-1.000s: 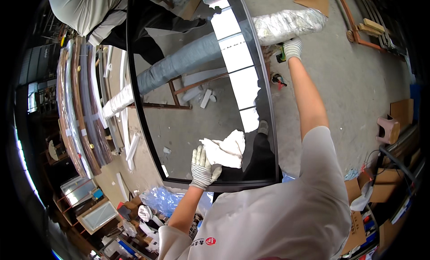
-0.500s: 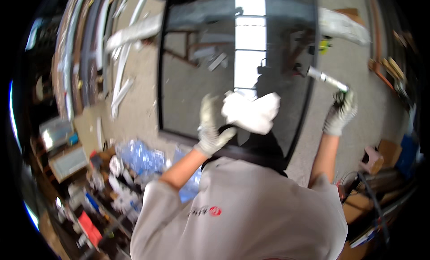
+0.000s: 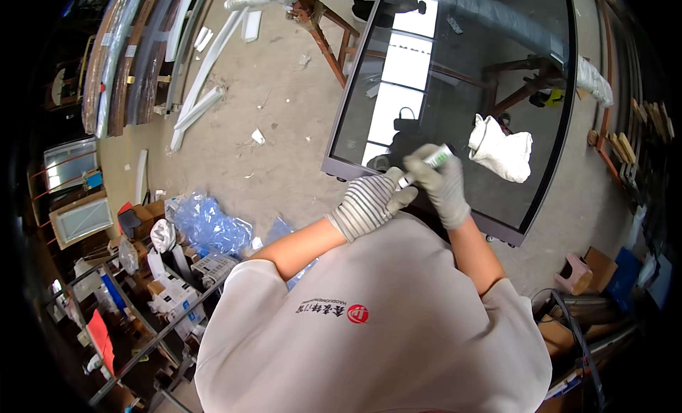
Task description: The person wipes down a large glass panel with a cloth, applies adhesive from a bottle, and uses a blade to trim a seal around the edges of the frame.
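In front of my chest, just over the near edge of a dark glass panel in a dark frame, my hands are together. My right hand, in a striped whitish glove, is closed around a white marker-like tube with a green patch. My left hand, gloved the same way, closes its fingers at the tube's lower end. A crumpled white cloth lies on the glass to the right of my hands. The tip of the tube is partly hidden by my fingers.
A wrapped roll and brown trestles support the panel. Long wrapped profiles lean at the left. Blue plastic film and cluttered boxes sit at lower left; a pink stool stands at right.
My right hand has come in from the far right with the tube, and my left hand has closed at its end. The view has shifted, so panel and cloth appear further right.
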Action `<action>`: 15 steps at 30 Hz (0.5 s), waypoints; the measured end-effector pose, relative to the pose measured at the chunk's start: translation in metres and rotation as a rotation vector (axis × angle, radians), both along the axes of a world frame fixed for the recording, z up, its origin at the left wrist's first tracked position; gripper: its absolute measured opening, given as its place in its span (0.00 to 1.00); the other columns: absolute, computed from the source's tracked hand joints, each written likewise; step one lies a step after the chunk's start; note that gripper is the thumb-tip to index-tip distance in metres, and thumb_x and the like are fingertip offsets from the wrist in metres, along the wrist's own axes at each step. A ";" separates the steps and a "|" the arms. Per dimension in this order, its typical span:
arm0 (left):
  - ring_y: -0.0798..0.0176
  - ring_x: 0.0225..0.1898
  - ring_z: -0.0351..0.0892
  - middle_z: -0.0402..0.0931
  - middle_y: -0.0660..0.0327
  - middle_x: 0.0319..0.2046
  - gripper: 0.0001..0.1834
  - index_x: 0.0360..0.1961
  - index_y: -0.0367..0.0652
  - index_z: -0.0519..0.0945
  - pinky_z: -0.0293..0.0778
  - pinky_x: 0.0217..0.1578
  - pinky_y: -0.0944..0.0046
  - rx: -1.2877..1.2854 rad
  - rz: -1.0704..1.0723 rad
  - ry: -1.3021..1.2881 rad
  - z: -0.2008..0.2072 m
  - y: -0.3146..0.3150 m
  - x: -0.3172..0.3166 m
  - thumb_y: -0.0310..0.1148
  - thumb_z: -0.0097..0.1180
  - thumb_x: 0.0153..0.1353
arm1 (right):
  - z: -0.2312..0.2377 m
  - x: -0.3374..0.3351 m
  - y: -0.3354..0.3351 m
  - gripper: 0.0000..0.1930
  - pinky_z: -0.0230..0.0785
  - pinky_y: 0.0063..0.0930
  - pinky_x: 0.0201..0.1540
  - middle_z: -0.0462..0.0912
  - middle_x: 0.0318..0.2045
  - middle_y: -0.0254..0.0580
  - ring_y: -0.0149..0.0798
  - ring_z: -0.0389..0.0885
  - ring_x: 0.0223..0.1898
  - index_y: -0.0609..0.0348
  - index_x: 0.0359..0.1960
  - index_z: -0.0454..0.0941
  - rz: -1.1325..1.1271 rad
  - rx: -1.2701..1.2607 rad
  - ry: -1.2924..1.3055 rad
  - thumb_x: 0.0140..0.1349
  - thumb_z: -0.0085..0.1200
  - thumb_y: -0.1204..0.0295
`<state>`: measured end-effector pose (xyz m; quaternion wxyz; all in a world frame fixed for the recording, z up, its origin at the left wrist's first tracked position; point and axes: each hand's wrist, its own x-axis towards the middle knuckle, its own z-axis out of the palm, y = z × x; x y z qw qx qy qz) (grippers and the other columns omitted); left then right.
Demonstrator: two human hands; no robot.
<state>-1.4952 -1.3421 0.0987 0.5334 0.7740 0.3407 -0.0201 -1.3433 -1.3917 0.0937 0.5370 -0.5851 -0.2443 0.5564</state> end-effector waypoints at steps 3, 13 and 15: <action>0.70 0.09 0.60 0.62 0.69 0.12 0.20 0.25 0.45 0.66 0.62 0.12 0.70 -0.621 0.331 -0.010 0.007 0.009 -0.011 0.51 0.46 0.63 | -0.030 -0.023 0.029 0.14 0.59 0.21 0.19 0.74 0.15 0.31 0.24 0.68 0.17 0.58 0.16 0.74 0.104 -0.060 0.131 0.55 0.54 0.63; 0.78 0.07 0.46 0.52 0.75 0.09 0.25 0.22 0.49 0.66 0.48 0.08 0.76 -1.400 0.879 -0.484 -0.001 0.028 -0.084 0.59 0.46 0.60 | -0.054 -0.001 0.108 0.17 0.58 0.16 0.20 0.72 0.15 0.29 0.21 0.66 0.17 0.58 0.24 0.75 -0.122 0.180 0.045 0.63 0.50 0.58; 0.76 0.07 0.49 0.53 0.73 0.09 0.26 0.23 0.48 0.68 0.54 0.09 0.74 -0.977 0.973 -0.448 -0.025 0.032 -0.091 0.61 0.48 0.58 | -0.079 -0.028 0.109 0.11 0.67 0.15 0.24 0.78 0.21 0.32 0.22 0.73 0.22 0.62 0.32 0.79 -0.135 0.330 -0.070 0.59 0.56 0.65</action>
